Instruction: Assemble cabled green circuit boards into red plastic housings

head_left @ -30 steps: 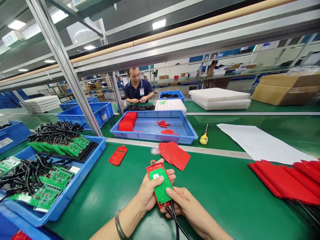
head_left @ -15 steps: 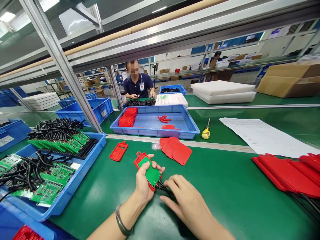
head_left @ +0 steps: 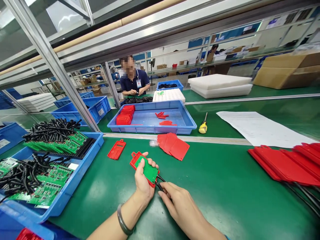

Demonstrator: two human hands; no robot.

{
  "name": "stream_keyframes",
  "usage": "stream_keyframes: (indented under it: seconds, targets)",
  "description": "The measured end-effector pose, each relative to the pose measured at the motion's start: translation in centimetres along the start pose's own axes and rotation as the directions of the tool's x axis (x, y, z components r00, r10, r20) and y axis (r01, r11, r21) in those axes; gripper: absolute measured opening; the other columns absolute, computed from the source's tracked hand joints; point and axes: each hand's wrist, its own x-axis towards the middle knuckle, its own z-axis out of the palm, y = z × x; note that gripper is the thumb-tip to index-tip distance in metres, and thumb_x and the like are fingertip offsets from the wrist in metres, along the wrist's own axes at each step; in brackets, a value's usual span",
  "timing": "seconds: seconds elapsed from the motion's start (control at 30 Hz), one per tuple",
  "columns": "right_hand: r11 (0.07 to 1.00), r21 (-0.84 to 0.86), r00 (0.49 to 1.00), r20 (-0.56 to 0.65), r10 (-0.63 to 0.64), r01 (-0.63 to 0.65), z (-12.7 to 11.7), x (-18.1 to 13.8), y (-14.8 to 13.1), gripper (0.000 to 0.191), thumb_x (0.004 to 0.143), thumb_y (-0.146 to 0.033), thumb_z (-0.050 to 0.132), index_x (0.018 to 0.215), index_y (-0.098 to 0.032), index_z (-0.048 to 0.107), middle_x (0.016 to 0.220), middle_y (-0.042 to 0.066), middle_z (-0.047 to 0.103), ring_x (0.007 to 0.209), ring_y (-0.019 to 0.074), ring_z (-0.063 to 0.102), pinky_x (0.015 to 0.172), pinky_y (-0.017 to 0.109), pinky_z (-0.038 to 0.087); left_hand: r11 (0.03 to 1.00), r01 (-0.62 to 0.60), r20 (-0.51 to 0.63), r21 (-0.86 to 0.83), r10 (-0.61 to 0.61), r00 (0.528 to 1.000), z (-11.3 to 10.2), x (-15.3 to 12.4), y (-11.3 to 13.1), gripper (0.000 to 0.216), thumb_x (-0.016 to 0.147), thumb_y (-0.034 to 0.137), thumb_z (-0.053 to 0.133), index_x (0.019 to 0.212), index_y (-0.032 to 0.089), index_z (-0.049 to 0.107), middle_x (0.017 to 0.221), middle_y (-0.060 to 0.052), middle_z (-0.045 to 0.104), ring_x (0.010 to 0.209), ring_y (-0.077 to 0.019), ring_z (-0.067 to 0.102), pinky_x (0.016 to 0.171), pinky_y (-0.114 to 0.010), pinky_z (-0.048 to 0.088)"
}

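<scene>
My left hand (head_left: 144,178) is wrapped round a red plastic case (head_left: 135,157) with a loop at its top end. A green circuit board (head_left: 150,172) lies in the case, under my thumb. Black cables (head_left: 162,180) come out of the lower right end. Around these cables the fingers of my right hand (head_left: 176,199) are closed. Left of the held case, a red cover with a rectangular window (head_left: 117,149) lies on the green table. Several flat red plates (head_left: 174,146) overlap just beyond my left hand, beside a small clear plastic piece (head_left: 154,143).
A blue tray (head_left: 152,129) with red parts stands ahead; a blue bin (head_left: 86,151) of cabled circuit boards is at left. A yellow screwdriver (head_left: 203,126), a paper sheet (head_left: 257,125) and stacked red cases (head_left: 282,163) lie to the right. A person (head_left: 135,78) sits opposite.
My right hand has closed on the black cables, its fingers nearer together than before. The view has shifted slightly. The person opposite has brought both hands together.
</scene>
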Motion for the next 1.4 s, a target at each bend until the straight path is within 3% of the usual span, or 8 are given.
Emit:
stream_keyframes:
  seconds: [0.33, 0.67, 0.8, 0.87, 1.0, 1.2, 1.27, 1.4]
  targets:
    - [0.938, -0.266, 0.931, -0.226, -0.285, 0.222, 0.4, -0.1, -0.1, 0.034, 0.096, -0.017, 0.027, 0.086, -0.016, 0.059, 0.068, 0.005, 0.061, 0.058, 0.0166, 0.057, 0.053, 0.026, 0.037, 0.983, 0.146, -0.055, -0.106, -0.153, 0.987, 0.3, -0.3, -0.3, 0.016, 0.077, 0.028, 0.055, 0.089, 0.018, 0.058, 0.071, 0.001, 0.043, 0.059, -0.0096, 0.044, 0.063, -0.027, 0.042]
    - [0.916, -0.314, 0.937, -0.163, -0.31, 0.248, 1.1, -0.3, -0.6, 0.037, 0.094, -0.01, 0.023, 0.077, -0.016, 0.056, 0.059, 0.003, 0.056, 0.048, 0.0159, 0.052, 0.047, 0.029, 0.03, 0.999, -0.015, 0.068, -0.042, 0.018, 0.998, 0.7, -1.4, -0.2, 0.016, 0.077, 0.026, 0.053, 0.092, 0.022, 0.057, 0.072, 0.001, 0.041, 0.062, -0.0108, 0.042, 0.067, -0.029, 0.039]
    - [0.885, -0.366, 0.929, -0.117, -0.352, 0.289, 0.0, -0.3, -0.7, 0.038, 0.094, -0.01, 0.024, 0.078, -0.016, 0.058, 0.06, 0.004, 0.057, 0.048, 0.0155, 0.053, 0.048, 0.029, 0.031, 0.998, 0.054, 0.143, -0.036, -0.048, 0.989, 0.7, -1.4, 0.3, 0.017, 0.079, 0.026, 0.051, 0.094, 0.02, 0.057, 0.072, 0.0, 0.041, 0.064, -0.0115, 0.043, 0.069, -0.03, 0.039]
    - [0.918, -0.272, 0.932, -0.136, -0.335, 0.29, -1.2, -0.3, -0.5, 0.032, 0.096, -0.02, 0.03, 0.081, -0.018, 0.058, 0.063, 0.002, 0.058, 0.051, 0.0144, 0.053, 0.049, 0.027, 0.033, 0.994, 0.098, 0.153, -0.053, -0.089, 0.984, 0.7, -1.4, 0.6, 0.017, 0.08, 0.027, 0.05, 0.094, 0.02, 0.057, 0.073, 0.0, 0.041, 0.065, -0.0119, 0.043, 0.069, -0.03, 0.039]
    - [0.986, -0.11, 0.955, -0.258, -0.15, 0.125, -2.6, -0.1, 0.1, 0.025, 0.094, -0.037, 0.042, 0.083, -0.018, 0.056, 0.072, 0.003, 0.058, 0.063, 0.0157, 0.056, 0.055, 0.025, 0.038, 0.985, 0.148, 0.146, -0.088, -0.134, 0.98, 0.8, -1.2, 0.9, 0.018, 0.081, 0.027, 0.049, 0.094, 0.018, 0.057, 0.073, 0.0, 0.039, 0.064, -0.0117, 0.042, 0.069, -0.029, 0.039]
    - [0.996, 0.086, 1.0, -0.017, 0.004, -0.002, -2.1, 0.8, 0.4, 0.035, 0.095, -0.021, 0.034, 0.066, -0.019, 0.053, 0.062, -0.001, 0.058, 0.055, 0.0129, 0.052, 0.052, 0.023, 0.035, 0.975, 0.206, 0.183, -0.08, -0.189, 0.965, 0.7, -1.3, 0.7, 0.019, 0.082, 0.026, 0.046, 0.095, 0.017, 0.058, 0.073, -0.001, 0.039, 0.064, -0.0118, 0.042, 0.069, -0.029, 0.04]
    - [0.997, 0.072, 0.999, -0.005, -0.04, 0.04, -2.5, 1.1, 0.6, 0.035, 0.094, -0.019, 0.038, 0.063, -0.019, 0.053, 0.059, -0.001, 0.056, 0.053, 0.0124, 0.049, 0.051, 0.024, 0.033, 0.972, 0.221, 0.187, -0.082, -0.203, 0.961, 0.6, -1.3, 0.7, 0.019, 0.082, 0.025, 0.046, 0.094, 0.017, 0.057, 0.073, -0.001, 0.039, 0.064, -0.0119, 0.042, 0.069, -0.029, 0.04]
    - [0.942, -0.233, 0.95, -0.142, -0.278, 0.241, -3.0, 0.9, 1.1, 0.038, 0.094, -0.018, 0.034, 0.065, -0.016, 0.058, 0.06, 0.003, 0.054, 0.056, 0.016, 0.046, 0.053, 0.029, 0.027, 0.954, 0.281, 0.162, -0.103, -0.262, 0.951, 0.4, -1.0, 0.9, 0.018, 0.081, 0.025, 0.046, 0.092, 0.017, 0.057, 0.073, -0.001, 0.039, 0.065, -0.0119, 0.043, 0.07, -0.03, 0.04]
